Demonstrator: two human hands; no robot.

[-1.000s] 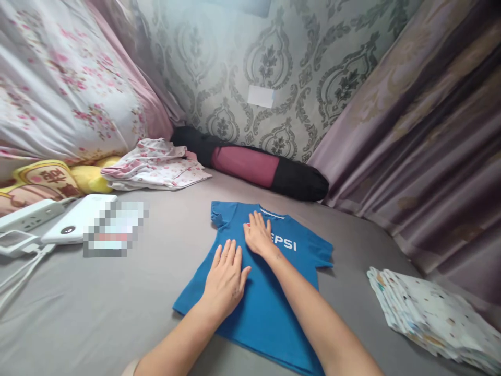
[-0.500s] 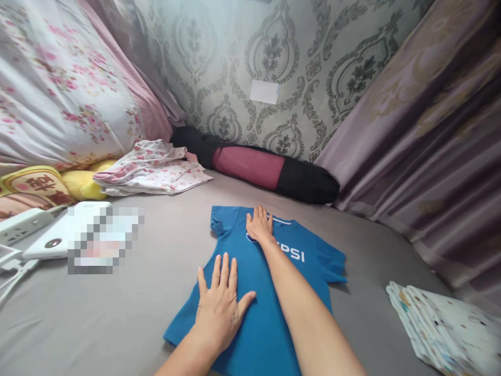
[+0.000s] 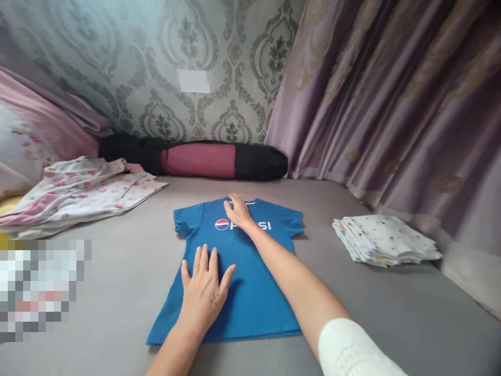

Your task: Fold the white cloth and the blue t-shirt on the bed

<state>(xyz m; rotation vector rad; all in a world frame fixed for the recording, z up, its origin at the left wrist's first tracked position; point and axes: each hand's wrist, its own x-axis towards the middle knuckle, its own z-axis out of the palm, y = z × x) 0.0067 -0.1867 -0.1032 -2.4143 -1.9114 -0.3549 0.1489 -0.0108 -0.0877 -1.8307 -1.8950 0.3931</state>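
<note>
A blue T-shirt [image 3: 250,282] with a round logo and white lettering lies spread out, its neckline away from me. The cuff of its left-hand sleeve looks slightly rumpled. My left hand [image 3: 203,292] is over the lower left half of the shirt, fingers spread, holding nothing; a shadow shows beside the thumb. Up by the collar, my right hand [image 3: 237,210] is laid over the shirt's chest with fingers extended, and with my forearm it covers part of the lettering.
Folded pale patterned cloths [image 3: 387,240] are stacked to the right on the grey sheet [image 3: 117,292]. Folded floral clothing [image 3: 86,190] lies at the left. Along the wall rests a long black and maroon bag [image 3: 198,159]. Purple curtains [image 3: 376,104] hang at the right.
The view has turned to the right, bringing the cloth stack further in. My right hand has slid slightly right along the collar, uncovering the round logo. The left hand stays over the shirt's lower half.
</note>
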